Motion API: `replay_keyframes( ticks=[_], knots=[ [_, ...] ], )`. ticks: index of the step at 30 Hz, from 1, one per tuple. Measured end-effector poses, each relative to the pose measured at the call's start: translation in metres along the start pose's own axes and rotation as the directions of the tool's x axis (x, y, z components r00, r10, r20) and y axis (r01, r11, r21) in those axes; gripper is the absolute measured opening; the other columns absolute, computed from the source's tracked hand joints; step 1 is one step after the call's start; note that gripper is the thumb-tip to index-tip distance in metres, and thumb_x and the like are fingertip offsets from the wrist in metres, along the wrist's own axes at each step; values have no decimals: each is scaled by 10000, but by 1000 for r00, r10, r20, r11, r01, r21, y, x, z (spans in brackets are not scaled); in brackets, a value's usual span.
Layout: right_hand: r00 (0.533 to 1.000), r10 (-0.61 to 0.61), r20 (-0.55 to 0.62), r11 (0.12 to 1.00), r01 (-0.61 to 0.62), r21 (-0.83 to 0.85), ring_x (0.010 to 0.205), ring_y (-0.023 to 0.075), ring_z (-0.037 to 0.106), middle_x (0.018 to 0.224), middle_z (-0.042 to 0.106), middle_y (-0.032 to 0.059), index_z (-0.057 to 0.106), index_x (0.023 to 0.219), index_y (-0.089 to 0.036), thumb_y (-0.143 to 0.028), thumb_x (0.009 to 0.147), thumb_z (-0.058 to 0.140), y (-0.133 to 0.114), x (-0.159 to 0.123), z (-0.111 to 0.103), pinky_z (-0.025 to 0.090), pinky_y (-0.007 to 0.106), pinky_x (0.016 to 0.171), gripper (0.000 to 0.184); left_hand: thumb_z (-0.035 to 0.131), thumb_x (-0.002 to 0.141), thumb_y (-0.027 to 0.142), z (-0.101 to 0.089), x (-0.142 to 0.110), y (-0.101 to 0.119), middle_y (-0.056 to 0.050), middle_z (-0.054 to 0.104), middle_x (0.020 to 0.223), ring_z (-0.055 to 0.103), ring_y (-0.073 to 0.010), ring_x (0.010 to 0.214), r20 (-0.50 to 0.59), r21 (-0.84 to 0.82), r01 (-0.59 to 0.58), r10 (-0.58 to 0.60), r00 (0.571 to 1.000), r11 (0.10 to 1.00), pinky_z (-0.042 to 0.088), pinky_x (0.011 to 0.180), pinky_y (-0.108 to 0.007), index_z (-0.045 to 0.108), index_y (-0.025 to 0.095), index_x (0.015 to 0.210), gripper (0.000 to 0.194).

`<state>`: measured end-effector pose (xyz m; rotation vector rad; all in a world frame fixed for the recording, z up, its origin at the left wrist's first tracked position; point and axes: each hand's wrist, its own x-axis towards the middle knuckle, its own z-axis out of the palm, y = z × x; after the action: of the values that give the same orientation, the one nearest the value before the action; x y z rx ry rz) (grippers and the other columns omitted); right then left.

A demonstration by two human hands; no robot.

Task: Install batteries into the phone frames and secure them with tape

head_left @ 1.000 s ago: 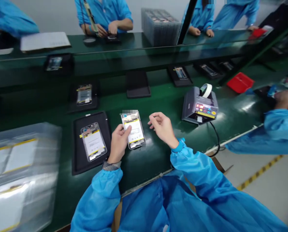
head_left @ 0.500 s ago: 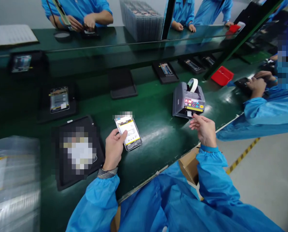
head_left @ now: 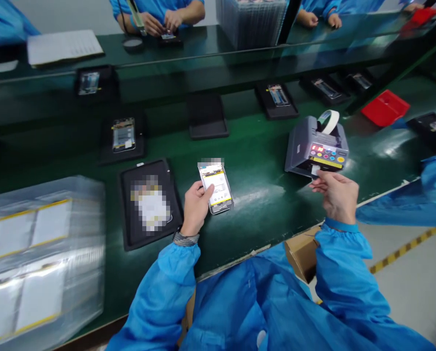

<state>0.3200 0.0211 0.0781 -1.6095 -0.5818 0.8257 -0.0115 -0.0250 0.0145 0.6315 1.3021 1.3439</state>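
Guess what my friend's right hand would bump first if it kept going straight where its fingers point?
The white strip of tape poking out of the grey tape dispenser. The right hand is right beside it, and its fingertips may already touch it; depth is hard to tell.

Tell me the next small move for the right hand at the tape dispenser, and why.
Probably pull the tape strip from the dispenser: the right hand is already at it, while the left hand holds the phone ready.
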Motion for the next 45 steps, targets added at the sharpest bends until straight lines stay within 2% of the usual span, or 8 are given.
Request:
replay_keyframes(
  ticks=[13, 16, 18, 21, 24, 26, 28, 45],
  knots=[
    [996, -80, 41, 996, 81, -26, 422, 150, 573, 477, 539, 33, 740, 611, -134, -51, 651, 765, 6, 1, -7, 469, 287, 463, 96, 905, 657, 518, -2, 5, -2, -122, 786, 929, 770, -273, 808, 4, -26, 13, -13, 1000, 1000, 630, 745, -389, 637, 138, 1047, 607],
    [993, -84, 88, 996, 86, -21, 389, 143, 530, 458, 526, 22, 745, 631, -144, -117, 638, 796, 12, -14, -4, 453, 288, 440, 59, 905, 662, 507, -2, 5, -3, -112, 786, 925, 766, -262, 798, 2, -32, 11, -11, 1000, 999, 627, 730, -374, 641, 145, 1041, 588],
    [979, -47, 197, 997, 56, -43, 383, 136, 514, 452, 536, 14, 760, 689, -153, -176, 650, 809, 21, -35, 5, 441, 274, 430, 66, 902, 671, 493, -2, 5, -4, -104, 786, 915, 762, -254, 784, 1, -30, 10, -10, 1000, 999, 624, 715, -364, 647, 151, 1036, 562],
    [900, 29, 434, 994, 18, -105, 388, 116, 496, 467, 572, 2, 755, 750, -161, -297, 703, 829, 37, -74, 32, 418, 241, 421, 161, 899, 681, 485, -1, 5, -4, -94, 786, 904, 758, -245, 775, -6, -14, -6, 6, 1000, 1000, 619, 703, -352, 652, 162, 1021, 530],
    [767, 96, 635, 988, 6, -157, 384, 104, 485, 478, 592, -8, 724, 769, -161, -437, 740, 838, 51, -110, 67, 404, 224, 405, 300, 894, 688, 493, -1, 5, -5, -93, 785, 916, 758, -247, 796, -16, -4, -24, 24, 1000, 1000, 618, 716, -353, 646, 166, 1011, 522],
    [702, 123, 702, 985, -3, -170, 384, 102, 488, 484, 602, -9, 706, 765, -161, -494, 733, 837, 58, -124, 86, 413, 222, 399, 359, 890, 698, 492, -1, 6, -6, -92, 782, 918, 759, -253, 815, -20, -5, -31, 31, 999, 999, 619, 725, -359, 643, 164, 1014, 518],
    [675, 134, 725, 984, -7, -176, 390, 103, 498, 496, 615, -7, 698, 762, -163, -513, 719, 838, 64, -130, 99, 431, 222, 402, 380, 885, 708, 486, -2, 6, -7, -86, 780, 910, 759, -255, 819, -24, -9, -34, 34, 999, 999, 620, 726, -361, 642, 168, 1011, 503],
    [712, 38, 701, 978, 118, -173, 429, 112, 545, 522, 623, -7, 679, 781, -168, -467, 783, 793, 79, -133, 111, 460, 225, 442, 320, 832, 808, 342, 0, 6, -6, -72, 767, 933, 756, -262, 900, -56, -56, -33, 30, 998, 998, 617, 782, -350, 629, 158, 1019, 346]
  ],
)
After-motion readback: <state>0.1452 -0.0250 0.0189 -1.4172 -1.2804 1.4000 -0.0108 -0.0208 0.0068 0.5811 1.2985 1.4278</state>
